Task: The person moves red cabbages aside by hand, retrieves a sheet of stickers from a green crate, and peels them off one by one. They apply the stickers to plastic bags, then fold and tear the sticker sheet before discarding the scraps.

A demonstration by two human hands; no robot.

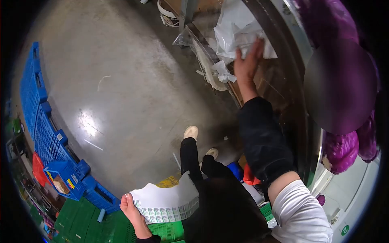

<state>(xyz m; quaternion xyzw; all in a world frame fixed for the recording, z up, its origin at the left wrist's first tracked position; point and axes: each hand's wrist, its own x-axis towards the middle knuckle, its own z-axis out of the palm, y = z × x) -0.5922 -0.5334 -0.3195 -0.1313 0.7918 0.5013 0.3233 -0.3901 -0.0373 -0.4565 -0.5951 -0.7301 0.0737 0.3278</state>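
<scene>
At the lower left, my left hand [131,208] pinches the edge of a sheet of labels [162,198], a white sheet with rows of small printed stickers along its lower part. The sheet spreads out in front of my dark clothing. My right hand [249,67] reaches to the upper right with its fingers apart, slightly blurred. Just beyond its fingertips lie crumpled white plastic bags [237,34], which the fingers overlap in this view. A small crumpled white scrap [223,72] lies left of that hand, by the edge of a brown surface [271,87].
Purple cabbages [341,150] line the right side, beside a dark curved edge. Blue plastic pallets [34,97] and a blue crate [65,180] stand at the left. Green crates [79,222] fill the lower left. Thin white strips lie on the concrete floor [133,81].
</scene>
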